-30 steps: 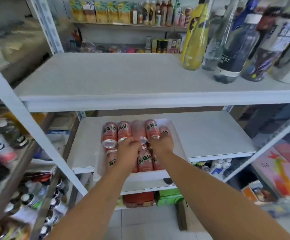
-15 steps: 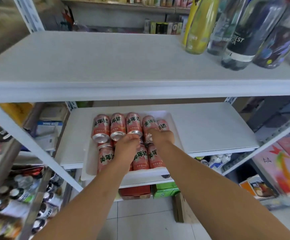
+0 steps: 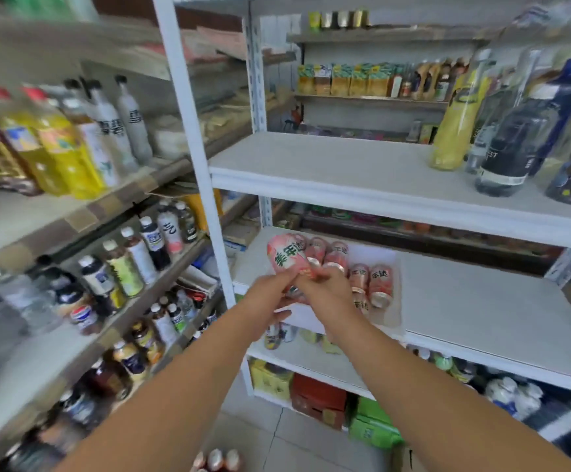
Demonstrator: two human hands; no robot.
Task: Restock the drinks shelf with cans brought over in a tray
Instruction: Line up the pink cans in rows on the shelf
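Note:
A white tray (image 3: 384, 311) lies on the middle white shelf (image 3: 481, 308) with several pink cans (image 3: 379, 284) lying in it. My left hand (image 3: 267, 292) and my right hand (image 3: 328, 291) meet above the tray's left end. Between them they hold one pink can (image 3: 285, 255), lifted and tilted with its top toward me. The fingers hide the can's lower end, and the picture is blurred by motion.
The upper white shelf (image 3: 328, 165) carries tall bottles (image 3: 454, 131) at its right. A white upright post (image 3: 192, 137) stands left of the hands. The neighbouring rack on the left holds many bottles (image 3: 72, 141). Boxes (image 3: 318, 396) sit below, and more cans (image 3: 215, 459) near the floor.
The view has swung left and up. Both hands were down among the cans in the tray; now they have one can lifted out above the tray's left end.

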